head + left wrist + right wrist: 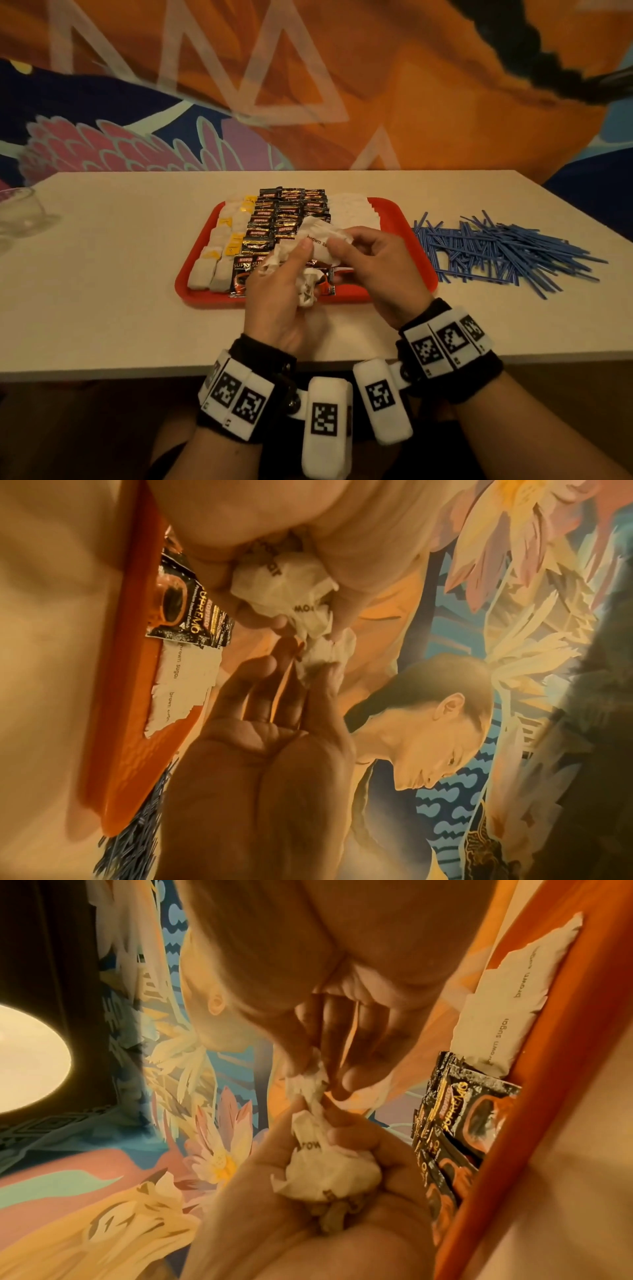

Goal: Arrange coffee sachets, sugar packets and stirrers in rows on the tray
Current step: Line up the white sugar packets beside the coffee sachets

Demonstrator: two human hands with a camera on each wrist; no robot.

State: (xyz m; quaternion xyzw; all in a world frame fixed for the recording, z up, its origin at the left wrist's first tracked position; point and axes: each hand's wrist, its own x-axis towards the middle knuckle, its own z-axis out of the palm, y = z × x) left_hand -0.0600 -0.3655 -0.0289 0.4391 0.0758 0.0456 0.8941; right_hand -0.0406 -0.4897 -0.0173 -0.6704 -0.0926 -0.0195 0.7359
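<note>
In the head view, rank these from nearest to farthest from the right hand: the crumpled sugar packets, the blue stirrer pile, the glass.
1. Crumpled sugar packets: pinched in the right hand, over the tray.
2. Blue stirrer pile: on the table, to the hand's right.
3. Glass: far left edge of the table.

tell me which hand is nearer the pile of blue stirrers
Right. The right hand is over the red tray's right half, on the side where the blue stirrers lie on the table. The left hand is further left, near the tray's middle. Both hold crumpled sugar packets.
</note>
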